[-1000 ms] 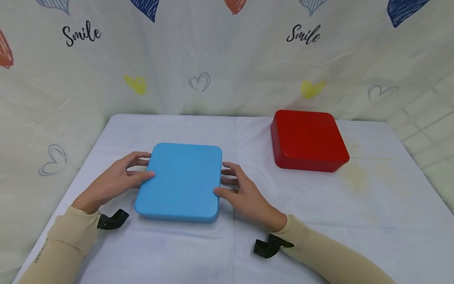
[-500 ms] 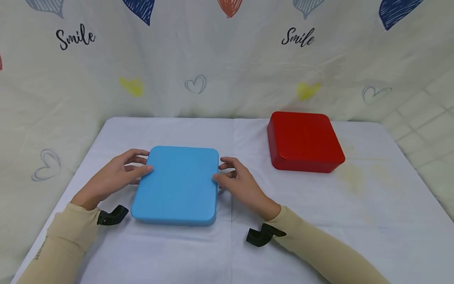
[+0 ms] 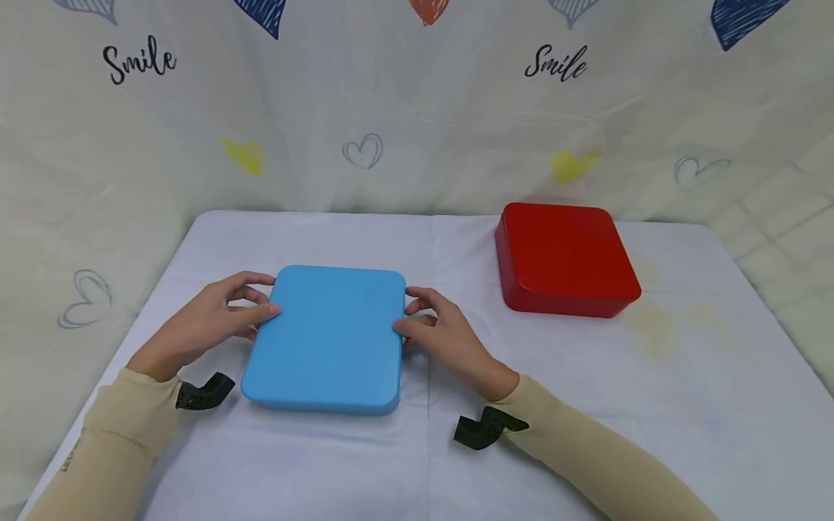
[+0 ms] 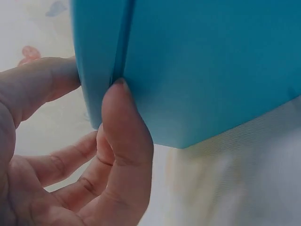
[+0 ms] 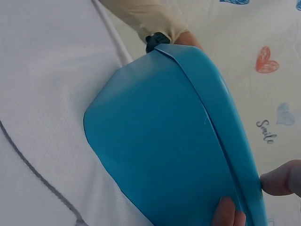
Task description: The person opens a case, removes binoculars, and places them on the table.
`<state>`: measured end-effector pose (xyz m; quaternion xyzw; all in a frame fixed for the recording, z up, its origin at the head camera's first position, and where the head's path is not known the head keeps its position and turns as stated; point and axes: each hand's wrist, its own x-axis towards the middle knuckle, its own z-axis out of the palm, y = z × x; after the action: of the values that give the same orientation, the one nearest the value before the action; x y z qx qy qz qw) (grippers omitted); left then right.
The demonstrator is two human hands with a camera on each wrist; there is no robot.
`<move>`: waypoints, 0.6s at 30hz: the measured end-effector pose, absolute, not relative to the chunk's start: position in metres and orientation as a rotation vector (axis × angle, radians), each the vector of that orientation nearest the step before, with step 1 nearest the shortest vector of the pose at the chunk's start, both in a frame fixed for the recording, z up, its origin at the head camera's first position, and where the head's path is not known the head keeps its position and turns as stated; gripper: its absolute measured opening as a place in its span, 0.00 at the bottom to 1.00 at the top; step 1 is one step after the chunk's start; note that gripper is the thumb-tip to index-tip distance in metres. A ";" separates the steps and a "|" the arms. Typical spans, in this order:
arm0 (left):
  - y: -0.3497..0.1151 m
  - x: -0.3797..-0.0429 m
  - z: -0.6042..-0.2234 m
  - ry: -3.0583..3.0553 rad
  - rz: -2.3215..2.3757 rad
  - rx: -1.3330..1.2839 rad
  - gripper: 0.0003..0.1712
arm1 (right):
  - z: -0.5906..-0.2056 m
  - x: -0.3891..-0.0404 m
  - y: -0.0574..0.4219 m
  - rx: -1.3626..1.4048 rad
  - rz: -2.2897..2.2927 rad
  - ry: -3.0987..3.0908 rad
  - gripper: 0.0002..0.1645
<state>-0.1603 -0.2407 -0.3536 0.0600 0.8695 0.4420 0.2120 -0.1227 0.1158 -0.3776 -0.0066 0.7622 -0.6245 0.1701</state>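
A light blue square box (image 3: 326, 336) with rounded corners stands on the table in the head view, and its lid (image 5: 235, 136) meets the body at a seam seen from the side. At the left edge my left hand (image 3: 211, 318) pinches the lid, thumb on the top; in the left wrist view a fingertip (image 4: 120, 92) presses at the seam. My right hand (image 3: 452, 344) pinches the right edge likewise, its thumb (image 5: 284, 179) against the lid's top and fingers (image 5: 225, 213) at the seam below. The box's contents are hidden.
A closed red box (image 3: 565, 257) lies at the back right of the table, which wears a white cloth (image 3: 554, 449). Behind hangs a pale printed curtain (image 3: 417, 94) with hearts and lettering. Black wrist mounts (image 3: 482, 428) stick out from both sleeves.
My right hand has slid a little toward the far end of the box's edge, its fingers more bent. The left hand has shifted slightly the same way. Both boxes stay in place.
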 end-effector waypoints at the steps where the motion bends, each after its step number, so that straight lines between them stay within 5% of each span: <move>1: -0.241 -0.160 -0.353 2.409 1.233 0.158 0.41 | -0.378 -0.123 0.115 -0.020 -1.775 2.162 0.39; 18: -0.241 -0.160 -0.351 2.369 1.287 0.151 0.41 | -0.372 -0.121 0.117 -0.037 -1.816 2.133 0.38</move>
<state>-0.1597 -0.2409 -0.3509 0.0546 0.8560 0.4652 0.2189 -0.1212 0.1168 -0.3722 -0.0131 0.7504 -0.6389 0.1690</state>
